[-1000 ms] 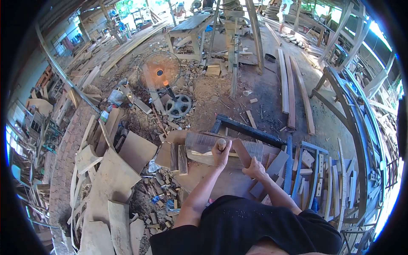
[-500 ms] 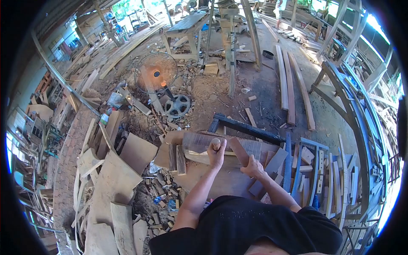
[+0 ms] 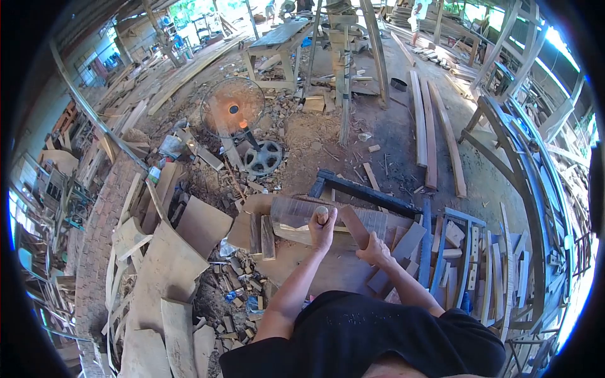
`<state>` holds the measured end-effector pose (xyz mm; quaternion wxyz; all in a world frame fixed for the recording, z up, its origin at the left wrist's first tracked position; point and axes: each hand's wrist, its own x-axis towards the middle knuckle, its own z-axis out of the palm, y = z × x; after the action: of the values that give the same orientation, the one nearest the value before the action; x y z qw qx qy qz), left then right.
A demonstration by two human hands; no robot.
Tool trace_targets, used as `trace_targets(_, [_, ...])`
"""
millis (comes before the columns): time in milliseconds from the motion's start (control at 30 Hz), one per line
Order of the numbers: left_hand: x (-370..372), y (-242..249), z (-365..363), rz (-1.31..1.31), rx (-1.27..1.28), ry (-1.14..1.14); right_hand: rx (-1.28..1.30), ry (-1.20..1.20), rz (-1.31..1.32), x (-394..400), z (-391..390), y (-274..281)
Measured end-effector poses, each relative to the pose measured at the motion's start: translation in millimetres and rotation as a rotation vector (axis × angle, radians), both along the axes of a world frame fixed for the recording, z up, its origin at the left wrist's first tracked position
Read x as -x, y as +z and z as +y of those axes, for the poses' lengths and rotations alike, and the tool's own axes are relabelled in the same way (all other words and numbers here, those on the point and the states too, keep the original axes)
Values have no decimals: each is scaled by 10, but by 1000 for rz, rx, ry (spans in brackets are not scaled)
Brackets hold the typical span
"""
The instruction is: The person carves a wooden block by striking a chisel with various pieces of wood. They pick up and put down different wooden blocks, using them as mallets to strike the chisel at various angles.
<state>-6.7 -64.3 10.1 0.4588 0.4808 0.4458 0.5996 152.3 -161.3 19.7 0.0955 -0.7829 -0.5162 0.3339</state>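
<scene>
My left hand [image 3: 322, 237] is wrapped round an upright wooden tool handle [image 3: 322, 215] with a rounded top; whatever lies below the fist is hidden. In my right hand [image 3: 376, 251] is a flat reddish-brown wooden block [image 3: 355, 227], gripped at its near end. The block slants up and left, its far end close to the right side of the handle. Both hands are over a thick wooden slab [image 3: 290, 213] that lies crosswise in front of me. Two short dark wood pieces [image 3: 268, 238] stand at the slab's left end.
A bow saw [image 3: 372, 190] lies beyond and right of the slab. Wood offcuts [image 3: 482, 271] are stacked at right, curved boards [image 3: 167, 268] at left. A fan [image 3: 233, 109] stands ahead. Long planks [image 3: 430, 135] lie on the floor, and a person [image 3: 416, 19] is far back.
The view has shifted slightly. Both hands keep their holds on the handle and the block, with hardly any movement between them.
</scene>
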Motion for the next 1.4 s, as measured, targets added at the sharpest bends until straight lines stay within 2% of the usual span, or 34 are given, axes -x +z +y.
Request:
trace_targets(333, [30, -16, -24, -21, -32, -24, -3, -6, -3, 31, -8, 66])
trace_targets(533, [58, 46, -24, -94, 40, -27, -41, -3, -43, 19, -5, -63])
trace_targets(600, [94, 222, -40, -160, 119, -15, -36, -4, -17, 21, 19, -49])
trace_targets(700, [151, 255, 123, -269, 47, 76, -60, -12, 1, -7, 12, -163])
trace_targets(733, [204, 451, 115, -199, 80, 82, -91, -13, 2, -10, -14, -179])
trace_targets(767, [215, 624, 97, -265, 127, 119, -120, -14, 4, -5, -28, -214])
trace_targets(800, [267, 422, 252, -276, 58, 164, -103, -21, -9, 5, -25, -201])
trace_targets(1100, [250, 366, 543, -244, -78, 214, -29, -29, -14, 30, 5, -73])
trace_targets(1400, [222, 283, 588, -164, -55, 199, -75, -13, -37, 14, -1, -121])
